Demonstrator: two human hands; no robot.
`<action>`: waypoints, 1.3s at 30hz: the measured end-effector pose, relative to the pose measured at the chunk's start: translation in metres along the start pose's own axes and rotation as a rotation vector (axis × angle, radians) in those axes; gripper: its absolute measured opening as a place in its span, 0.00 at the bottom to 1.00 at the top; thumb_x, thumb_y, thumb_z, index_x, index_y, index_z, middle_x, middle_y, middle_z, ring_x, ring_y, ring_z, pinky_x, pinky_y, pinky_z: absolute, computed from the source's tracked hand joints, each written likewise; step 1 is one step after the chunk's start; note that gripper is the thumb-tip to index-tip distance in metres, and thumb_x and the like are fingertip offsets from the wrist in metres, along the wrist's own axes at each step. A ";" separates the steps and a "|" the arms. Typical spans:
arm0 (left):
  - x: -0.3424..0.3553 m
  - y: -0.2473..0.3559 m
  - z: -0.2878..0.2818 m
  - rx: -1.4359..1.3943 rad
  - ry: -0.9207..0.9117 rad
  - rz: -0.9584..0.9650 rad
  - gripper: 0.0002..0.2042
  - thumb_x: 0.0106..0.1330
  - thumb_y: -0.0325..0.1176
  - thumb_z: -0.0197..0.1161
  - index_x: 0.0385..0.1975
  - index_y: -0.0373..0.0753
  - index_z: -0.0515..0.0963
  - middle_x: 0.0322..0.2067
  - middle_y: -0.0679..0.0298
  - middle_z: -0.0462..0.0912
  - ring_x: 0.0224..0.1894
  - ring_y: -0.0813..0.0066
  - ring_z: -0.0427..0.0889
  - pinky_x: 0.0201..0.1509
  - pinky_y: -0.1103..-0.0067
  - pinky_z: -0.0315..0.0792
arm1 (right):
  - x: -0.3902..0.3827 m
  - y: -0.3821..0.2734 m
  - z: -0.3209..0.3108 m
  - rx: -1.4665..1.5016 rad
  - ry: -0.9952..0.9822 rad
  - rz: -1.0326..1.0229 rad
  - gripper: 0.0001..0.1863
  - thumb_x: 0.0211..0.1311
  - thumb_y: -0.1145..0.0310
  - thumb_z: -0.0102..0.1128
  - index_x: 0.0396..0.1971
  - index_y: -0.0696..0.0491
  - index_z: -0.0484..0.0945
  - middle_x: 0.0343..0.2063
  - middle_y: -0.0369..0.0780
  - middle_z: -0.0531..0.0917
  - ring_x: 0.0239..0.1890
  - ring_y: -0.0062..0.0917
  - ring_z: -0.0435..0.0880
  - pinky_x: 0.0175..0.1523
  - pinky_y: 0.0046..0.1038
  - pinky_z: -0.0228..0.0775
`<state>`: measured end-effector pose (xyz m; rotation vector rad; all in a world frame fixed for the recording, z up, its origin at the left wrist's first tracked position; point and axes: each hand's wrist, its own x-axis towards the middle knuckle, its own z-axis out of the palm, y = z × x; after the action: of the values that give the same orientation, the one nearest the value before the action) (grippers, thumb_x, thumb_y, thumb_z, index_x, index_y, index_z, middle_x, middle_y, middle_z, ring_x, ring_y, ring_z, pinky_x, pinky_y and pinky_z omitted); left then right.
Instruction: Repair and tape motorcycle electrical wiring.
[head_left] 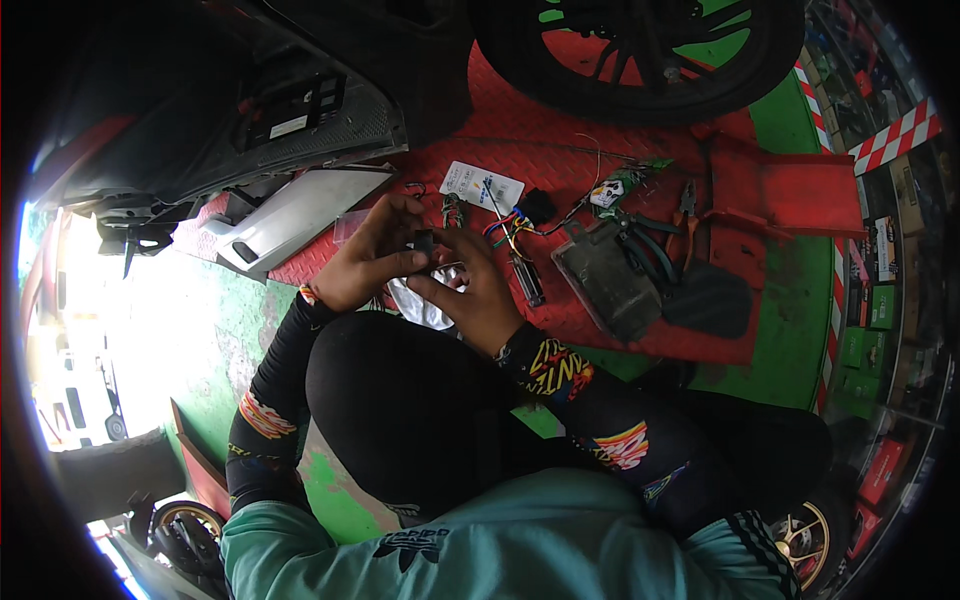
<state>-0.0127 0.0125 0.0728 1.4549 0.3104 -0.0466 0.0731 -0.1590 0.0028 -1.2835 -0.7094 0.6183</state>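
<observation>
Above my knee, my left hand (365, 262) pinches a small dark block (423, 241) between thumb and fingers. My right hand (478, 295) is close beside it, fingers curled toward the same block; what its fingertips hold, if anything, is too small to make out. Under the hands lies a crumpled white cloth or bag (422, 308). Just beyond them are a white printed card (482, 187) and a bundle of coloured wires with a black connector (537, 207). A screwdriver (525, 280) with a dark handle lies right of my right hand.
On the red metal platform (660, 340) are a dark flat cover (606, 278), pliers with orange handles (684, 225) and a wire bundle (612, 190). A silver panel (305, 215) leans at left beneath the motorbike body (300, 110). A wheel (640, 110) stands ahead; shelves (885, 300) line the right.
</observation>
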 end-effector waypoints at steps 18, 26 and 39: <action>-0.015 -0.009 -0.012 0.401 0.029 -0.225 0.08 0.67 0.28 0.71 0.41 0.30 0.85 0.38 0.61 0.89 0.40 0.79 0.87 0.46 0.80 0.80 | -0.008 0.006 -0.028 -0.233 -0.267 0.008 0.29 0.57 0.59 0.73 0.54 0.57 0.74 0.50 0.50 0.81 0.52 0.42 0.83 0.58 0.39 0.73; -0.019 -0.014 -0.017 0.405 0.001 -0.131 0.06 0.69 0.26 0.68 0.40 0.30 0.83 0.37 0.63 0.88 0.41 0.80 0.87 0.46 0.80 0.80 | -0.009 -0.017 -0.025 -0.092 -0.299 0.113 0.17 0.70 0.60 0.56 0.51 0.57 0.73 0.47 0.49 0.81 0.52 0.43 0.81 0.58 0.40 0.70; -0.018 -0.006 -0.009 0.528 0.076 -0.045 0.06 0.67 0.28 0.70 0.39 0.33 0.86 0.36 0.65 0.88 0.38 0.81 0.85 0.44 0.80 0.79 | -0.011 0.018 -0.030 -0.071 -0.274 0.145 0.15 0.65 0.66 0.56 0.47 0.58 0.74 0.42 0.47 0.80 0.45 0.38 0.81 0.51 0.37 0.72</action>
<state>-0.0330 0.0182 0.0701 1.9763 0.4129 -0.1164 0.0885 -0.1823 -0.0205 -1.3379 -0.8740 0.9051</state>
